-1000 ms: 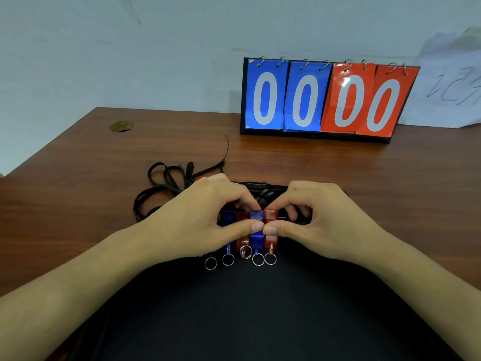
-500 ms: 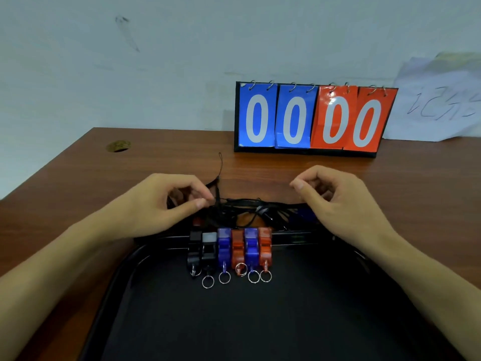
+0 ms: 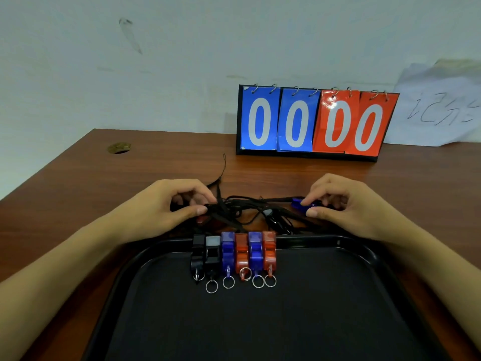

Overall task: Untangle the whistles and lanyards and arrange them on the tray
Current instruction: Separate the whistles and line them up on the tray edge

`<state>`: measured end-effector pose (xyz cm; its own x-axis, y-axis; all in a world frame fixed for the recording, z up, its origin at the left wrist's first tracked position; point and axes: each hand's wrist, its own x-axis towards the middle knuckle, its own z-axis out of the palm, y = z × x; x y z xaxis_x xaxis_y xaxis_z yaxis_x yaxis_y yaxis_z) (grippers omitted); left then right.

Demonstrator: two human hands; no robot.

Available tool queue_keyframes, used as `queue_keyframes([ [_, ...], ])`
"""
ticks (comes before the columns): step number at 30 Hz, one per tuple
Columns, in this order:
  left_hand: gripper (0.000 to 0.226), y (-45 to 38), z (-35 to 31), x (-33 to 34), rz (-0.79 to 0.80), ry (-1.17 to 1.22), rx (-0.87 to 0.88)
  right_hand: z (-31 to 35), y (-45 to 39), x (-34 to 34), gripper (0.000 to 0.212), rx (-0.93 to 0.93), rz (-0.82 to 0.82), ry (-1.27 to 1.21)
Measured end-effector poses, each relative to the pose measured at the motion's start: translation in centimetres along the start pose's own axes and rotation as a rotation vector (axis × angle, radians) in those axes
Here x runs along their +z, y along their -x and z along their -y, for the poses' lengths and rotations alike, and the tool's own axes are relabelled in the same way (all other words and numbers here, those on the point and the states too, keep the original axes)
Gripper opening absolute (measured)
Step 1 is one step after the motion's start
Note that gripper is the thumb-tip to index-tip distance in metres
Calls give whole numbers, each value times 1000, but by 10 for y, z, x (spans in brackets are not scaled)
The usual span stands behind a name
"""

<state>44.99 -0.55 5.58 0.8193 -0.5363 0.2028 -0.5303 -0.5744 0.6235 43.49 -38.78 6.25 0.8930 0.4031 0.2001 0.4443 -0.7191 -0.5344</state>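
Observation:
Several whistles, black, blue and red, lie side by side in a row at the far edge of the black tray, each with a metal ring toward me. Behind the tray a tangle of black lanyards rests on the table, with a red whistle and a black whistle still in it. My left hand pinches the lanyards at the tangle's left end. My right hand pinches a blue whistle at the right end.
A flip scoreboard reading 00 00 stands at the back of the brown table. A sheet of paper leans on the wall to its right. A cable hole sits at the far left.
Both hands left the row of whistles on the tray and moved back and apart to the tangle; the left took the lanyards, the right took the blue whistle.

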Motion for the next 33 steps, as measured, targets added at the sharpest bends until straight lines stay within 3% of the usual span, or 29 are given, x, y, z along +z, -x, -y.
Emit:
queue_keyframes([
  [6, 16, 0, -1, -4, 63, -2, -6, -13, -2, 5, 35, 84, -36, 67],
  [13, 27, 2, 11, -8, 36, 138, 3, -17, -4, 13, 39, 95, -110, 89],
  [23, 26, 1, 12, -11, 122, 35, 4, -17, -3, 13, 31, 35, -97, 139],
  [33, 28, 1, 11, -10, 150, 28, 2, -13, -2, 11, 37, 45, -230, 51],
])
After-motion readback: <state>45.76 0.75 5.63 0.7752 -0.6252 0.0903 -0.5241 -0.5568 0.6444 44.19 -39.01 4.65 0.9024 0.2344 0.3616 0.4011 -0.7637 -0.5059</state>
